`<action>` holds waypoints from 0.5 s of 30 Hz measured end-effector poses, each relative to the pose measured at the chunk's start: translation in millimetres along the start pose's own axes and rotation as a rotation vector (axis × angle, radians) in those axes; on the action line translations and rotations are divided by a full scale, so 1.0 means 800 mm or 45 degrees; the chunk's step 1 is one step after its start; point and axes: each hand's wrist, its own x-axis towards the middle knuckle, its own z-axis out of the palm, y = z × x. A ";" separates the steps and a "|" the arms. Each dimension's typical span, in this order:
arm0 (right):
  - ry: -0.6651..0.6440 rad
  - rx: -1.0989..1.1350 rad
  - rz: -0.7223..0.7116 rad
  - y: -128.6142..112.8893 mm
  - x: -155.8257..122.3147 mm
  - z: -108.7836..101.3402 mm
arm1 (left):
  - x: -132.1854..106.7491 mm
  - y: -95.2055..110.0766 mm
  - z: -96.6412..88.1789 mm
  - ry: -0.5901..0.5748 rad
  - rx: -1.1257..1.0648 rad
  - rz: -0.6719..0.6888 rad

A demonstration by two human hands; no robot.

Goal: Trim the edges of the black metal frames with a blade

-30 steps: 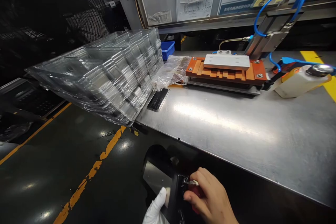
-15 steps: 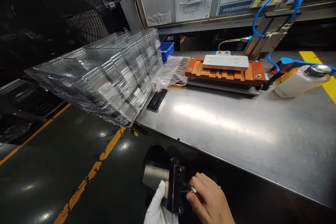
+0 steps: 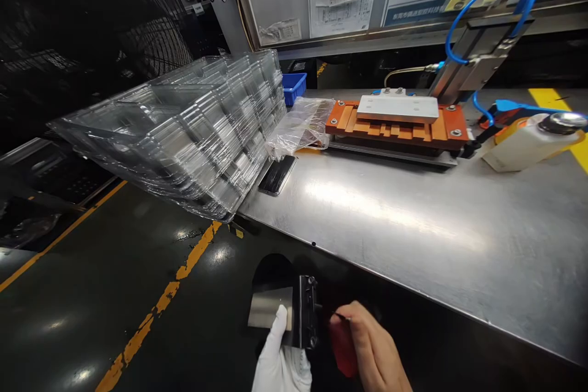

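Below the front edge of the steel workbench (image 3: 413, 220), my left hand (image 3: 280, 358), in a white glove, grips a black part with a shiny metal plate (image 3: 287, 312) and holds it upright. My bare right hand (image 3: 374, 352) is closed round a red-handled tool (image 3: 342, 346). The tool's thin tip touches the right side of the black part.
A stack of clear plastic trays (image 3: 184, 128) overhangs the bench's left end. Beside it lie a dark phone (image 3: 276, 174) and a crumpled plastic bag (image 3: 301, 125). An orange fixture with a white plate (image 3: 397, 119) and a white bottle (image 3: 523, 144) stand farther back. A blue bin (image 3: 293, 86) sits behind.
The black part has turned more upright in my left hand. My right hand has drawn back a little to the right, so the red handle now shows.
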 end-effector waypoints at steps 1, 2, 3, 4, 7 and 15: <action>-0.132 0.051 0.011 -0.004 0.001 -0.002 | -0.001 0.002 0.000 -0.037 -0.103 -0.053; -0.220 0.041 -0.028 -0.008 0.002 -0.003 | -0.001 0.004 -0.001 -0.068 -0.185 -0.092; -0.254 -0.012 -0.094 -0.011 0.004 -0.003 | -0.001 0.006 -0.003 -0.087 -0.226 -0.108; -0.251 -0.079 -0.170 -0.014 0.006 -0.002 | -0.001 0.007 -0.004 -0.094 -0.214 -0.093; -0.155 -0.212 -0.309 -0.020 0.013 0.002 | 0.000 0.010 -0.007 -0.129 -0.083 -0.029; -0.074 -0.372 -0.448 -0.022 0.019 0.004 | 0.002 0.011 -0.013 -0.411 0.103 -0.035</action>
